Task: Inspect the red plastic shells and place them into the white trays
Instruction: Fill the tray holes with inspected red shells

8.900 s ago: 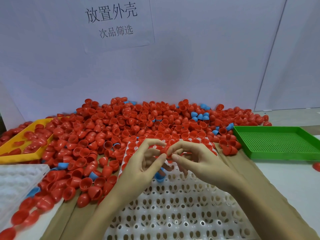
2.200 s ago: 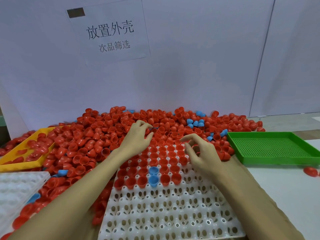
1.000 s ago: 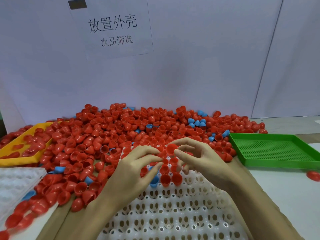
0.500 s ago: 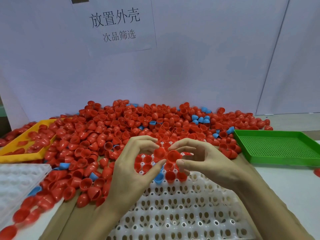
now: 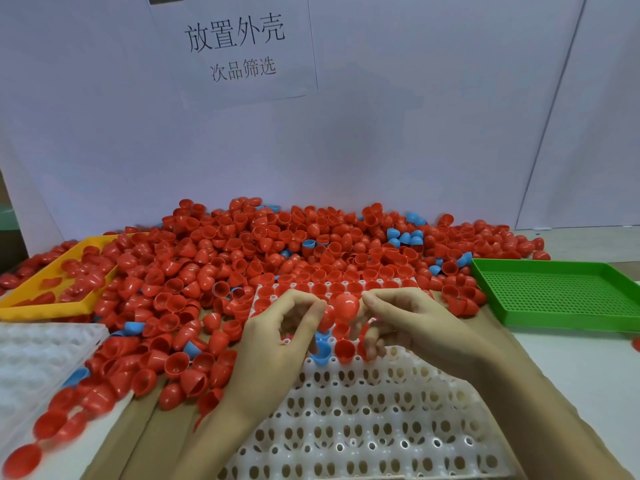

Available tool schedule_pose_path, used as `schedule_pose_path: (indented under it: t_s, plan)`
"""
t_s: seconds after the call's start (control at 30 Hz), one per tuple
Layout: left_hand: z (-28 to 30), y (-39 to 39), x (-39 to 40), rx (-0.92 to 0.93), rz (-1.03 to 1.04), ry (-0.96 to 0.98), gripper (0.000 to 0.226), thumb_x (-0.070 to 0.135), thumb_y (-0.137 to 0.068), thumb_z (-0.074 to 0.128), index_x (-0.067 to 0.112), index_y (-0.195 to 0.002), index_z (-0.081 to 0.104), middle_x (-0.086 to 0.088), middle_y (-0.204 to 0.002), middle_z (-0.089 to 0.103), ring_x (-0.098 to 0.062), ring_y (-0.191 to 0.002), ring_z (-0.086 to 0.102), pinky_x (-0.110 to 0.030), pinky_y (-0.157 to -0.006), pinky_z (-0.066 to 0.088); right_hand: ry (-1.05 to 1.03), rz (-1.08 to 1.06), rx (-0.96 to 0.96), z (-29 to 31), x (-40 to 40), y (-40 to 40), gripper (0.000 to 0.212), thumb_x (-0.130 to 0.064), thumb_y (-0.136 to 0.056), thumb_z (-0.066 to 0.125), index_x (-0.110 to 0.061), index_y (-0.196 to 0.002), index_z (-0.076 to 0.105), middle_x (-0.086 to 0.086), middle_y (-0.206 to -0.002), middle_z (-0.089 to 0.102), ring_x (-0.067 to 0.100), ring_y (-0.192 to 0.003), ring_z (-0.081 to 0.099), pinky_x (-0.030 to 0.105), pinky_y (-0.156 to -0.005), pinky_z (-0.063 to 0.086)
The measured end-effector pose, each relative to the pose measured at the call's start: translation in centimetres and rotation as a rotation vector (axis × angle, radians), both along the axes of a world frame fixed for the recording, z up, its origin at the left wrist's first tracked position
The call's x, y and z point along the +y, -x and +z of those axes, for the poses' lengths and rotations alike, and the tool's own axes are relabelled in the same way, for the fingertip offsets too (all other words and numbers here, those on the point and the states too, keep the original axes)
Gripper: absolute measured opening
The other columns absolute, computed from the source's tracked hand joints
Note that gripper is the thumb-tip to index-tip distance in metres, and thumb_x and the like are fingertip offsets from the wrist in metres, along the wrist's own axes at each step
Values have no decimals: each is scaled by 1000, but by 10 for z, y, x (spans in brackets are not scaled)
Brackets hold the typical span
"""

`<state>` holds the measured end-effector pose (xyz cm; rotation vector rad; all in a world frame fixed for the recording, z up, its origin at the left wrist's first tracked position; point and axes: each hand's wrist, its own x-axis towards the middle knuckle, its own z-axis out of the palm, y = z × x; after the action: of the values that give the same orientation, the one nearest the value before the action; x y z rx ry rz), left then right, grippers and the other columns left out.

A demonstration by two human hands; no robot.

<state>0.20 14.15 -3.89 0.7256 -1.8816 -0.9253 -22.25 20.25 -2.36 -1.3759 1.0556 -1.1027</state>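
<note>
A big heap of red plastic shells (image 5: 242, 258) covers the back of the table, with a few blue ones mixed in. In front of me lies a white tray (image 5: 363, 420) full of holes; its far rows hold red shells and two blue shells (image 5: 320, 353). Both hands hover over the tray's filled rows. My right hand (image 5: 412, 327) pinches a red shell (image 5: 344, 306), dome side towards me. My left hand (image 5: 277, 337) touches that shell's left side and holds another red shell (image 5: 326, 320) at its fingertips.
A green perforated tray (image 5: 561, 296) sits at the right. A yellow tray (image 5: 52, 289) with red shells is at the left. A second white tray (image 5: 38, 362) lies at the near left. A paper sign hangs on the white back wall.
The hands came back from the heap to the tray, each with a red shell. The right hand's shell has turned, so its dome faces me.
</note>
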Motion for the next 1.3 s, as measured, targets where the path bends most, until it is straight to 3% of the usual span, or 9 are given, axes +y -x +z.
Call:
schedule_pose_path:
  t_s: [0.17, 0.27, 0.43, 0.6, 0.8, 0.97, 1.07, 1.17, 1.3]
  plan:
    - [1, 2, 1, 52, -92, -189, 22, 37, -106, 55, 28, -99, 73, -5, -75, 72, -19, -57, 66, -25, -60, 55, 35, -33, 1, -3, -1, -1, 29, -38, -102, 68, -18, -123, 68, 10, -104, 74, 28, -86, 71, 36, -79, 60]
    - [0, 3, 1, 79, -139, -324, 32, 44, -104, 54, 24, -94, 76, -5, -68, 69, -22, -54, 60, -27, -59, 54, 106, -4, 83, 0, 1, -5, 46, -33, -100, 73, -32, -143, 57, 4, -107, 70, 25, -89, 69, 33, -82, 57]
    - [2, 2, -1, 137, -236, -444, 46, 59, -101, 58, 17, -104, 77, -7, -73, 67, -23, -59, 59, -29, -64, 56, 109, -79, 65, 3, 2, -13, 25, -33, -105, 63, -18, -121, 73, 0, -96, 76, 22, -82, 71, 29, -76, 59]
    - [4, 4, -1, 169, -284, -443, 26, 40, -98, 71, 16, -106, 76, -17, -86, 72, -26, -66, 67, -27, -69, 57, 11, -104, -2, 1, 1, -12, 36, -35, -106, 57, -5, -121, 69, 5, -88, 76, 28, -78, 69, 40, -78, 55]
    - [3, 5, -1, 202, -219, -536, 39, 43, -95, 68, 5, -102, 74, -22, -86, 74, -33, -69, 73, -26, -61, 56, 43, -38, 87, 3, 3, -13, 30, -39, -108, 53, -35, -136, 66, 18, -95, 76, 32, -80, 75, 35, -71, 59]
    - [0, 3, -5, 200, -187, -596, 45, 48, -91, 71, 5, -102, 75, -21, -84, 74, -31, -62, 72, -24, -52, 51, 118, -27, 176, 3, 4, -12, 29, -33, -104, 66, -31, -133, 68, 12, -105, 79, 30, -86, 77, 48, -79, 61]
    - [-2, 5, -3, 128, -105, -467, 45, 53, -92, 69, 13, -113, 65, -12, -82, 76, -29, -51, 70, -25, -46, 50, 93, -58, 160, 2, 4, -13, 25, -30, -104, 66, -26, -129, 69, 12, -104, 80, 31, -85, 77, 45, -79, 61]
    - [-3, 6, -1, 78, 44, -159, 38, 49, -88, 75, 31, -112, 52, 7, -102, 73, -21, -61, 76, -27, -59, 61, 68, -72, 149, 3, 4, -10, 25, -31, -103, 67, -24, -127, 70, 13, -103, 80, 30, -85, 77, 36, -77, 62]
    - [-3, 7, -1, -5, 18, -8, 14, 37, -89, 78, 33, -96, 68, 8, -103, 71, -16, -72, 78, -32, -66, 64, 56, -62, 156, 2, 3, -9, 30, -31, -99, 73, -18, -125, 67, 16, -100, 80, 35, -84, 77, 40, -77, 61]
